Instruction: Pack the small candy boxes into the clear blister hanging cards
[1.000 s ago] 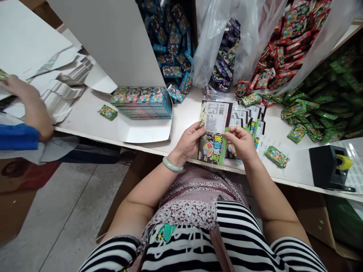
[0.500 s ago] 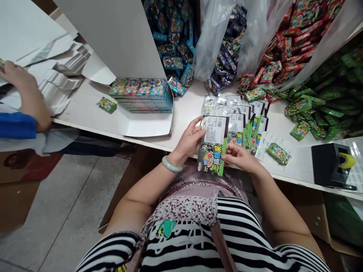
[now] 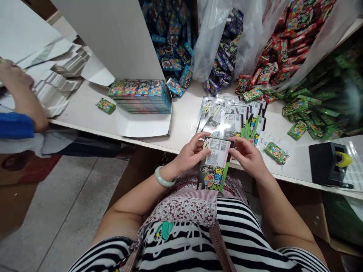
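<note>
Close to the apron, a flat printed candy bag (image 3: 214, 162), black and green with a white label, is held between both hands. My left hand (image 3: 191, 155), with a pale green bangle at the wrist, is closed on its upper left edge. At its upper right corner, the thumb and fingers of my right hand (image 3: 249, 156) pinch the edge. Just beyond lies a fanned pile of similar bags (image 3: 235, 117), glossy and overlapping. A small green candy packet (image 3: 276, 153) rests on the table right of the pile.
Heaps of blue (image 3: 172, 56), purple (image 3: 224, 64), red (image 3: 283, 53) and green packets (image 3: 312, 109) line the back. A stack of boxes (image 3: 140, 96) stands left in a white carton. A black tape dispenser (image 3: 323, 164) sits right. A co-worker's arm (image 3: 22, 90) reaches in far left.
The held bag has come down toward my body, away from the pile. My right hand has shifted from its lower right edge up to the top right corner.
</note>
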Motion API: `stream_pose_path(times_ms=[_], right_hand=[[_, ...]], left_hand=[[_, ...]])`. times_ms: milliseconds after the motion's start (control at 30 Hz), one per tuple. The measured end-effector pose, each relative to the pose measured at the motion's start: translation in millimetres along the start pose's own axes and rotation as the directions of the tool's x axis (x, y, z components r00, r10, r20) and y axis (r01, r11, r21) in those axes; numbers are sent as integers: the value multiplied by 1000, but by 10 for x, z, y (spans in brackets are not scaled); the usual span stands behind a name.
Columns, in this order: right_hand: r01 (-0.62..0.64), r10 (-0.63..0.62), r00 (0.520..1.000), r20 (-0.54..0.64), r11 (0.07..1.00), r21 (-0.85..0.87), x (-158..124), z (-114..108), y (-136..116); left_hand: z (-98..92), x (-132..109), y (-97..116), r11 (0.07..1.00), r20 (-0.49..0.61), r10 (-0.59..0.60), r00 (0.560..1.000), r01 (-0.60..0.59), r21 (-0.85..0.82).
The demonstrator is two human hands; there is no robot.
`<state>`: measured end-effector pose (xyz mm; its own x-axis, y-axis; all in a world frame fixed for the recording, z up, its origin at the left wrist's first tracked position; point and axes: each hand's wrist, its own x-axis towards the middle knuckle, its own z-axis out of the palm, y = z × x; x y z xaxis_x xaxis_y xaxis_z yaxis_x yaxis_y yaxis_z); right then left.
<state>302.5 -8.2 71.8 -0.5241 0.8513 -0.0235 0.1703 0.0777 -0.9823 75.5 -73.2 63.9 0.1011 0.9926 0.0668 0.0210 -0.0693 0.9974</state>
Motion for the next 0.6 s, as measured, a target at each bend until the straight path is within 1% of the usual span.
stream_pose_path(times_ms=[33,100,167,233,333,400,467,533,600], right_hand=[[7,-7,1000,11,1000,-6,0,-17,-22],[55,-56,998,-8,997,-52,22,-45,-84],[112,-117,992,-38,987,-119,69,-64,-152],[117,-124,991,-56,987,-106,128,-73,-198],[46,-42,996,-74,998,50,197,-73,-214],[33,-28,997,-66,997,74,210,-72,-218],[81,-83,995,-48,996,-25,196,-73,-245],[152,-157,987,-18,976,-156,172,-76,-298],[193,-192,981,24,955,-226,166,-78,-360]], left_hand=[[11,5,14,999,-64,24,998,-22,37],[27,50,55,992,-182,79,980,-60,107],[33,126,116,988,-235,96,967,-65,137],[35,198,183,993,-221,76,972,-54,108],[31,244,257,999,-179,42,983,-42,3],[24,236,278,999,-157,28,987,-34,-35],[15,220,283,999,-143,40,989,-43,-17],[8,216,284,997,-138,80,987,-79,13],[9,235,289,995,-137,102,985,-100,16]])
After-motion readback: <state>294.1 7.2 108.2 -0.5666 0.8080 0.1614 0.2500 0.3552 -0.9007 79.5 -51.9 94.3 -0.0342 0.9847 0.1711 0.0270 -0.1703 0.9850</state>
